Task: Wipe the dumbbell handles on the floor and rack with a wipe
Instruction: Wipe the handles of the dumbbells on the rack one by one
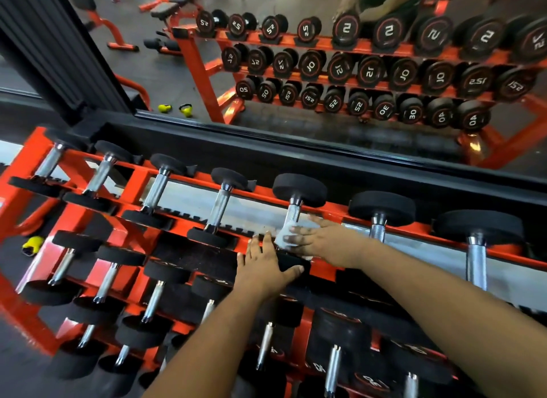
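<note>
An orange rack [133, 187] holds rows of black dumbbells with chrome handles. On the top row, the fifth dumbbell from the left [299, 190] has its handle [293, 212] partly wrapped in a white wipe [284, 235]. My right hand [322, 240] holds the wipe around the lower part of that handle. My left hand [266, 267] grips the near black head of the same dumbbell, thumb over its right side. That head is mostly hidden under my hands.
Neighbouring dumbbells stand close on both sides [220, 202] [380, 214]. Lower rows of dumbbells [154, 300] fill the rack below. A wall mirror [325, 72] behind reflects the rack and a person. Yellow kettlebells [32, 245] lie on the floor at left.
</note>
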A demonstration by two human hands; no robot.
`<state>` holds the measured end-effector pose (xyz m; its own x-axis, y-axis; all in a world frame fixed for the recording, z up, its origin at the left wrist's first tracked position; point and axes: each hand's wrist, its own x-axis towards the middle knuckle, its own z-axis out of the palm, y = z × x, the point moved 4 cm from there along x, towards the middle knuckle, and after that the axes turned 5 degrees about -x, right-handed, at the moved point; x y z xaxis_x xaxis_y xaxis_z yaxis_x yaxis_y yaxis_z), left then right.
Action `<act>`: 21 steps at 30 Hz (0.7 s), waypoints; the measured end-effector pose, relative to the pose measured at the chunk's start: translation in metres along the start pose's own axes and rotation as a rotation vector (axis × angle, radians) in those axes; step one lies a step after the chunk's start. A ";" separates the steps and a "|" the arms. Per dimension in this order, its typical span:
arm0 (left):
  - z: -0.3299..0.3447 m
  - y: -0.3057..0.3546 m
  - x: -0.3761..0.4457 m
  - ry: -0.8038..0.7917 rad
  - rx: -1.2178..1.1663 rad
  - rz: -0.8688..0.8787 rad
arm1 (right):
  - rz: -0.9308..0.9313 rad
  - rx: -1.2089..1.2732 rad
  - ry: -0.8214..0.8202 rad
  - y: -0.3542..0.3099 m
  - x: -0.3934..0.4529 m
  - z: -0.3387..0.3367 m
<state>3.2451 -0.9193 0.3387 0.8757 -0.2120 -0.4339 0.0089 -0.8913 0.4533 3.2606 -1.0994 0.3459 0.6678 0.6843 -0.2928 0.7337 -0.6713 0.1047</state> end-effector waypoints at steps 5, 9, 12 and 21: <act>-0.001 0.000 -0.002 0.018 -0.008 -0.006 | 0.289 0.042 0.114 -0.001 0.018 -0.002; 0.000 -0.002 -0.001 0.022 -0.011 0.005 | 0.126 0.005 0.071 -0.017 0.025 -0.003; 0.002 -0.003 -0.001 0.042 -0.037 0.029 | 0.324 -0.150 0.071 0.004 0.021 -0.010; 0.005 -0.006 -0.002 0.100 -0.073 0.086 | 0.010 -0.062 -0.056 -0.013 0.049 -0.021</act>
<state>3.2408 -0.9158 0.3329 0.9185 -0.2420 -0.3126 -0.0364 -0.8392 0.5426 3.2871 -1.0511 0.3504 0.6686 0.6593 -0.3439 0.7344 -0.6580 0.1662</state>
